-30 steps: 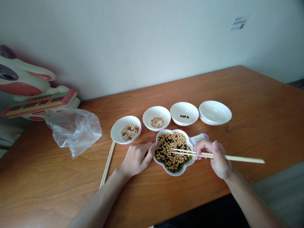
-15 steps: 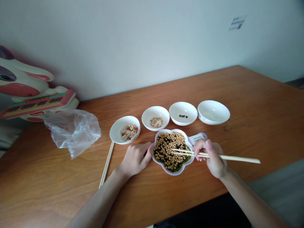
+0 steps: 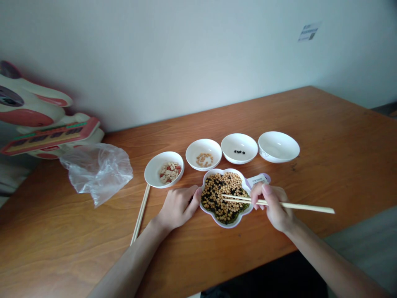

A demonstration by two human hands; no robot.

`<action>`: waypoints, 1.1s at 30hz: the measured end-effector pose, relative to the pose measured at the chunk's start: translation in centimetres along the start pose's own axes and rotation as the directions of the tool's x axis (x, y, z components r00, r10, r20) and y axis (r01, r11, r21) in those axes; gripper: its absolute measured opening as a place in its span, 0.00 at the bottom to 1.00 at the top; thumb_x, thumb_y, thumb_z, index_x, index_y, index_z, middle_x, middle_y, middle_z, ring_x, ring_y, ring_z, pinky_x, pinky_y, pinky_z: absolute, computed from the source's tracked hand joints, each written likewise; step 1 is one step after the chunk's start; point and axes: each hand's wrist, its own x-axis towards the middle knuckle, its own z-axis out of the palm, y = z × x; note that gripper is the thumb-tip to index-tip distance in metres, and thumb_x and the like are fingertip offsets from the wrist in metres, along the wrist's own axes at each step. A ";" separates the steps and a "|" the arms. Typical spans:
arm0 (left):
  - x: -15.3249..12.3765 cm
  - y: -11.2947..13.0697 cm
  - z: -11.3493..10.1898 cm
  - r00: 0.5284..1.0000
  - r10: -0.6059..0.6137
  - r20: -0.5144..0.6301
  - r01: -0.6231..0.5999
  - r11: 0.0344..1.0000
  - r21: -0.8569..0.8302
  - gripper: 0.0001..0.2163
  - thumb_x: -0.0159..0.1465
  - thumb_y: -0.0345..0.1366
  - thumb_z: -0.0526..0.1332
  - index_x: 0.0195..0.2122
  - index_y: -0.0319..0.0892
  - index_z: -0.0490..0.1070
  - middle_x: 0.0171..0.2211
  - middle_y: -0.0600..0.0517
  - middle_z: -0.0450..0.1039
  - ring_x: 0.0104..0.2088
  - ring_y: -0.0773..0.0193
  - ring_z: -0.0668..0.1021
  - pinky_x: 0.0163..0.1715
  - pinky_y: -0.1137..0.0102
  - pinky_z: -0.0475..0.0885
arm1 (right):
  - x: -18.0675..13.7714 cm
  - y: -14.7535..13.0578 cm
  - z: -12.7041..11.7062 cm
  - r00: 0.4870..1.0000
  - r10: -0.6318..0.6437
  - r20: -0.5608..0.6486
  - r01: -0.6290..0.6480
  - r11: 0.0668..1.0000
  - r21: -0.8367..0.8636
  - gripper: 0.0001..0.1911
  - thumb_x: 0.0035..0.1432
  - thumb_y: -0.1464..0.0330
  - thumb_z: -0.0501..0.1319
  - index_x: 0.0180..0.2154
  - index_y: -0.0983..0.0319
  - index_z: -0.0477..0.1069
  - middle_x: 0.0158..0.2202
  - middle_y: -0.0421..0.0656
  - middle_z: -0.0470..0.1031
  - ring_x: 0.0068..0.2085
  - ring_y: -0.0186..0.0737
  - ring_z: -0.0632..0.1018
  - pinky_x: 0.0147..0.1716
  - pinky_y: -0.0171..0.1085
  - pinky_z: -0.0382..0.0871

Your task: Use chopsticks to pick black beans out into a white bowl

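Observation:
My right hand [image 3: 273, 205] pinches a pair of chopsticks [image 3: 305, 207], their tips down among the beans [image 3: 228, 188]. These yellow, black and green beans fill a flower-shaped tray [image 3: 230, 225] with a pale purple rim. At the tray's left edge, my left hand [image 3: 180, 207] is closed on the rim, thumb along it and the other fingers curled. Whether the chopstick tips grip a bean is too small to tell. Behind the tray stand white bowls: one with pale and reddish flat pieces [image 3: 170, 171], one with yellow beans [image 3: 204, 159], and one with several black beans [image 3: 239, 152].
A fourth white bowl [image 3: 279, 147] stands at the right end of the row, nothing visible inside. Another pair of chopsticks [image 3: 140, 215] lies beside my left forearm. A crumpled plastic bag [image 3: 97, 171] and a toy keyboard with an animal figure [image 3: 51, 138] sit at the left by the wall.
My right hand and its chopsticks have shifted slightly to the left, the tips still among the beans. My left hand stays at the tray's edge.

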 end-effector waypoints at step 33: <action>0.0 0.1 -0.1 1.000 0.000 -0.006 0.000 1.000 0.000 0.18 0.79 0.41 0.47 0.31 0.42 0.64 0.27 0.53 0.72 0.26 0.67 0.71 0.31 0.70 0.63 | -0.2 -0.1 0.8 0.997 -0.008 -0.081 0.017 0.995 0.100 0.31 0.77 0.54 0.48 0.25 0.59 0.74 0.21 0.42 0.69 0.23 0.38 0.69 0.22 0.39 0.59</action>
